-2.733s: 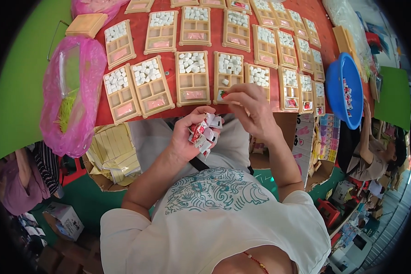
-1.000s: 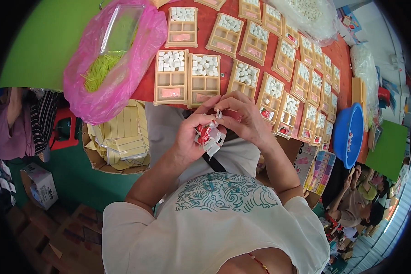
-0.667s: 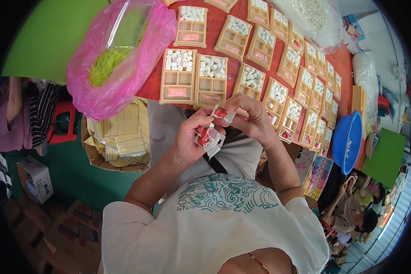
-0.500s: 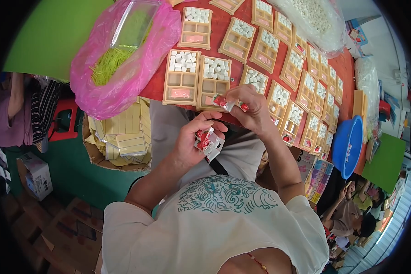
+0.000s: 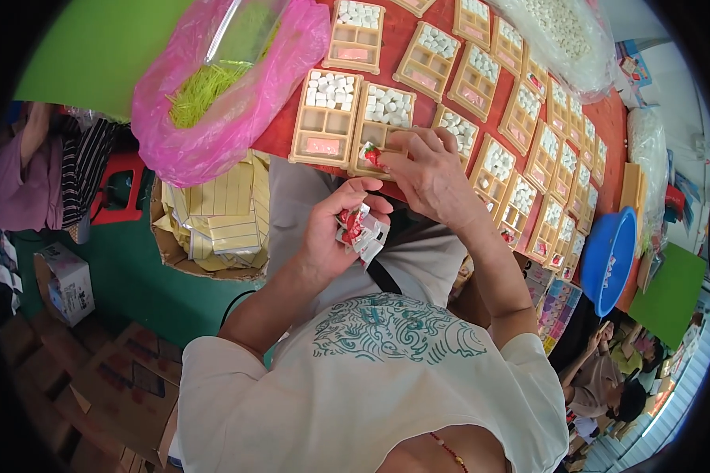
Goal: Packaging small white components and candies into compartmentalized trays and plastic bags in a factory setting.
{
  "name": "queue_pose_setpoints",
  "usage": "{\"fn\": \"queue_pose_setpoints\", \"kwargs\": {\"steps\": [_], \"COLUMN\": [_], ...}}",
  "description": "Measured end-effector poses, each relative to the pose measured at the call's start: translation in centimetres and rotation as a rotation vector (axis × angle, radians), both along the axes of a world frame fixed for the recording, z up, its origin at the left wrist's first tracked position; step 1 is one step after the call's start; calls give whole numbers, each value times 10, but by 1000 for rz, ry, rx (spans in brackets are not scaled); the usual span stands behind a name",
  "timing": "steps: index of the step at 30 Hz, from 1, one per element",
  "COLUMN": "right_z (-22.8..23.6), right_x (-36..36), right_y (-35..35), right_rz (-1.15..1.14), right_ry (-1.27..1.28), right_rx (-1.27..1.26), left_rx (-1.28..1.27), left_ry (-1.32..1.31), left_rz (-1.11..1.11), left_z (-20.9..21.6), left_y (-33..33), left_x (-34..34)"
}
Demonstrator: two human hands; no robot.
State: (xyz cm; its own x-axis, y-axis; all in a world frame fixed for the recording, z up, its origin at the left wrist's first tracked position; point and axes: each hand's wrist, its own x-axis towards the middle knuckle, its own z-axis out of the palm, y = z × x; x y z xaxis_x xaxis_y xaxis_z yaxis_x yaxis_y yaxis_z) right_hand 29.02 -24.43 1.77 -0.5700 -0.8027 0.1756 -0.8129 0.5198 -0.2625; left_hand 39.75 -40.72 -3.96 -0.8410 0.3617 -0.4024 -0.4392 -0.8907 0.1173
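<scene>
My left hand (image 5: pixel 326 229) is curled around several small red-and-white sachets (image 5: pixel 353 223), held in front of the table's near edge. Over the near compartments of a beige divided tray (image 5: pixel 358 120), my right hand (image 5: pixel 435 177) pinches one red-and-white sachet (image 5: pixel 371 154) at its fingertips. White cube-shaped pieces (image 5: pixel 389 105) fill that tray's far compartment. My right fingers hide part of its near end. Just left stands a similar tray (image 5: pixel 297 118) with white cubes and a flat pink packet (image 5: pixel 323 146).
More filled trays (image 5: pixel 426 61) stand in rows on the red table (image 5: pixel 284 130). A pink plastic bag (image 5: pixel 154 150) with green shreds lies at left, above a carton of yellow cards (image 5: pixel 221 197). A blue basin (image 5: pixel 607 260) is at right; other people (image 5: pixel 607 378) sit beyond.
My right hand has moved with its sachet from the table's near edge onto the second tray's near compartments. The left hand keeps its sachets. The whole view has shifted slightly.
</scene>
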Motion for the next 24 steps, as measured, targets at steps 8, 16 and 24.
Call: {"fn": "queue_pose_setpoints", "kwargs": {"steps": [8,16,24], "right_z": [38,29,-4], "right_x": [23,17,-3], "right_y": [-19,-35,-78], "right_rz": [260,208,-76], "right_ry": [-450,-551,-7], "right_rx": [-247,-416,-253], "left_rx": [184,390,81], "left_ry": [30,125,-44], "left_rz": [62,44,86], "left_z": [8,-3,1], "left_y": [3,-4,-19], "left_x": [1,3,12]}}
